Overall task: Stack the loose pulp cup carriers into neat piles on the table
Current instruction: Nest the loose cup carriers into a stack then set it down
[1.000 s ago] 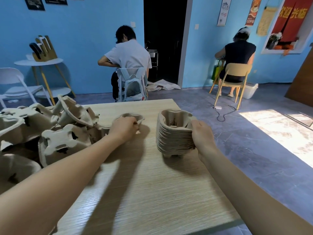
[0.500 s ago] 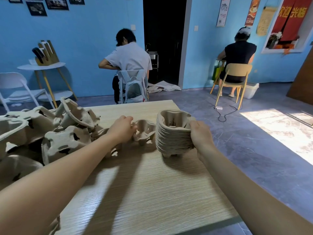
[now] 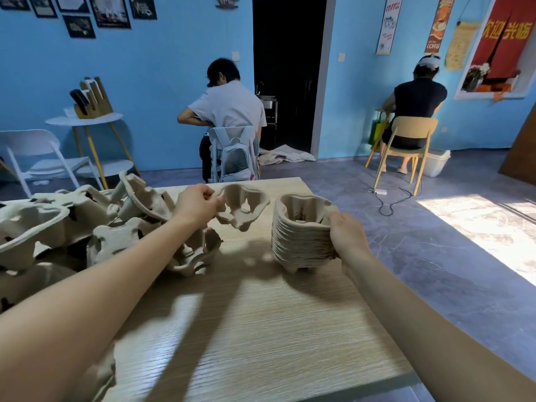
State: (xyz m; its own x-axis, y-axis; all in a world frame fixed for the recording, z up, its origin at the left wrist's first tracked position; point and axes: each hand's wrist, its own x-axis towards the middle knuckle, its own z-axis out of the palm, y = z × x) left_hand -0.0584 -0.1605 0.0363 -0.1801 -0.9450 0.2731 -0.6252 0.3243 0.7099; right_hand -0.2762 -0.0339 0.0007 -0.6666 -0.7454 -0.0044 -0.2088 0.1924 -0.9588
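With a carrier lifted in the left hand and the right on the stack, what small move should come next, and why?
Probably carry the single carrier rightward over the stack and lower it in. The left hand pinches it above the table, cup opening up, beside the stack, which the right hand holds.

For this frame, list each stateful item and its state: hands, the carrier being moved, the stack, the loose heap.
left hand: pinching single carrier's rim
single carrier: lifted off table, tilted
right hand: gripping stack's side
stack: nested, upright on table
loose heap: jumbled, unstacked
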